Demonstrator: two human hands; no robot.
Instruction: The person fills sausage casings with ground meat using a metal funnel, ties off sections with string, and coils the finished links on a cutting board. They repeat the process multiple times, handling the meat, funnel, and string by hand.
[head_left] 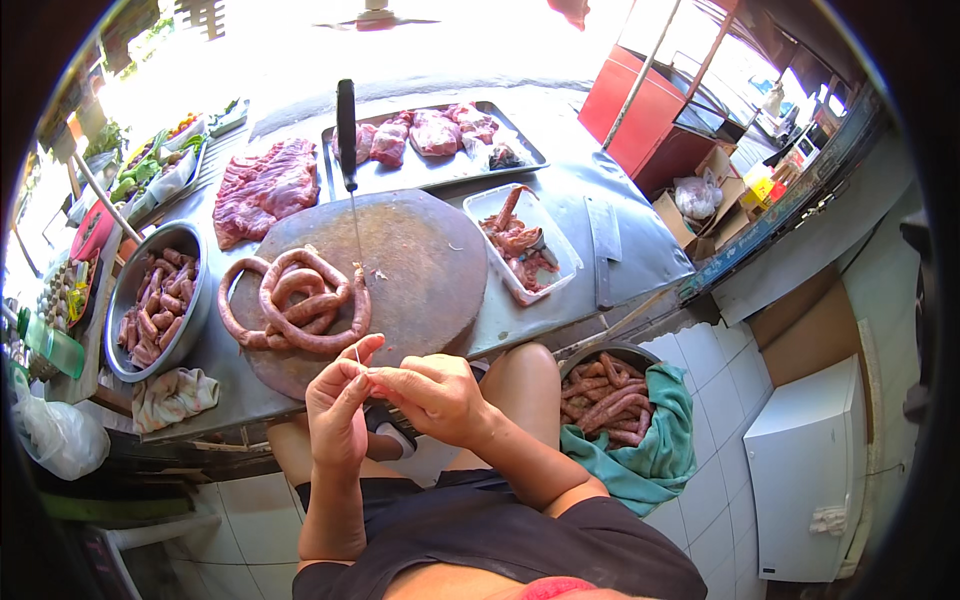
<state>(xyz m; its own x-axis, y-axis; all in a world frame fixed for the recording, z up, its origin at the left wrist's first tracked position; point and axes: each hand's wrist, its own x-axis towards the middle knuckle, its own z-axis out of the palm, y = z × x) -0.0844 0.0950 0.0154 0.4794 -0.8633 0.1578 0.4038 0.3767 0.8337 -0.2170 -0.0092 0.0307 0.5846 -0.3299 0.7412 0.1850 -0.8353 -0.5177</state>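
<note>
My left hand [338, 400] and my right hand [432, 398] meet just in front of the round chopping board [425, 265], fingertips pinched together. A thin whitish strand [358, 353] shows at their fingertips; its kind is too small to make out. On the board, close beyond my hands, lies a coil of raw sausage [290, 325] in several loops. A black-handled knife [346, 135] stands upright behind it, its narrow blade pointing down near the sausage's end. Small meat scraps lie at the blade's foot.
Left stands a metal bowl [203, 315] of sausages beside a stained cloth [180, 400]. Behind are a meat slab [265, 190] and a tray [440, 180] of meat. Rightward are a plastic tub [572, 262], a cleaver [603, 235], and, lower, sausages [610, 398] with a green cloth [665, 440].
</note>
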